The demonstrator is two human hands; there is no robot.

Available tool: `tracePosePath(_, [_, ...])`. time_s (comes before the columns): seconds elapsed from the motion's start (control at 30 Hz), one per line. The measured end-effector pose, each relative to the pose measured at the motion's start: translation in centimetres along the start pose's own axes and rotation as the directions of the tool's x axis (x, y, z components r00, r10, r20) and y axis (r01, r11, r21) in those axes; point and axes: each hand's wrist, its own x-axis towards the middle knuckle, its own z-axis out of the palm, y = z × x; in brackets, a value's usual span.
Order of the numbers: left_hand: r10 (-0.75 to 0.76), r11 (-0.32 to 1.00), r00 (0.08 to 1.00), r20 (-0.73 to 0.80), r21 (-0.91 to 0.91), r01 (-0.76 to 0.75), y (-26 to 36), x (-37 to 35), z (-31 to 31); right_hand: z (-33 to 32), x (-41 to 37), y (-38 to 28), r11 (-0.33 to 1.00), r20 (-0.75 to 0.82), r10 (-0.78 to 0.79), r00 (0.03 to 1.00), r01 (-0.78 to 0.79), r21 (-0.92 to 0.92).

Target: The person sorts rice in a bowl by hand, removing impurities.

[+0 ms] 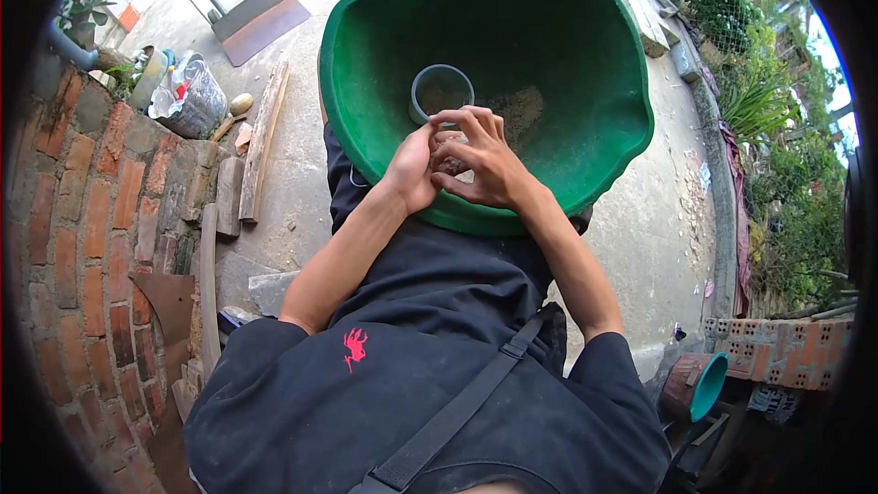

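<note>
A large green plastic tub (585, 142) rests across my lap, tilted so that its inside faces me. Over its near rim, my left hand (414, 169) is cupped around small brownish pieces (450, 163), whose kind I cannot make out. My right hand (489, 160) curves over them from the right, its fingers bent and its fingertips close to the left hand's. Just beyond the hands, a round clear plastic cup (443, 68) stands in the tub with some brownish material inside. Loose pale brown grains (519, 112) lie on the tub's bottom right of the cup.
At the left runs a brick wall (96, 220), with wooden planks (265, 142) and a stained bucket (197, 96) beside it. A hand truck (261, 23) stands on the concrete ahead. Plants (759, 82) line the right edge, and a brown pot (684, 384) lies at lower right.
</note>
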Motion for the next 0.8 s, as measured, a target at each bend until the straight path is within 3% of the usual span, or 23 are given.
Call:
tracePosePath(0.07, [-0.002, 1.0, 1.0, -0.011, 0.019, 0.002, 0.0, 0.0, -0.3, 0.2, 0.0, 0.1, 1.0, 0.001, 0.002, 1.0, -0.002, -0.005])
tracePosePath(0.13, [0.008, 1.0, 0.997, 0.072, -0.006, -0.007, -0.1, 0.3, -0.9, 0.3, -0.1, 0.2, 1.0, 0.001, -0.006, 1.0, 0.006, -0.031])
tracePosePath(0.37, [0.021, 0.999, 0.999, 0.037, -0.043, -0.02, 0.0, 0.0, -0.4, 0.4, 0.0, 0.2, 1.0, -0.051, 0.001, 0.999, -0.002, -0.029])
tracePosePath(0.5, [-0.036, 0.999, 0.999, 0.006, 0.041, 0.036, 0.3, -0.3, 0.2, -0.2, 0.4, 0.3, 0.999, -0.177, -0.029, 0.984, 0.023, -0.035])
tracePosePath(0.57, [-0.045, 0.999, 0.999, 0.006, 0.028, 0.045, 0.3, -0.3, 0.3, -0.3, 0.5, 0.2, 0.982, -0.461, -0.032, 0.887, -0.057, -0.178])
tracePosePath(0.63, [-0.051, 0.999, 0.997, 0.066, 0.007, 0.051, 0.0, 0.3, -0.2, 0.0, 1.4, 0.5, 0.953, -0.58, 0.029, 0.814, -0.197, -0.229])
tracePosePath(0.7, [-0.083, 0.997, 0.994, 0.075, 0.012, 0.082, 0.0, 0.4, -0.3, 0.6, 1.5, 1.3, 0.937, -0.45, 0.132, 0.883, -0.259, -0.233])
tracePosePath(0.8, [-0.046, 0.999, 0.998, -0.044, 0.01, 0.046, 0.1, 0.2, -0.1, 1.1, 0.9, 1.7, 0.949, -0.359, 0.212, 0.909, -0.279, -0.146])
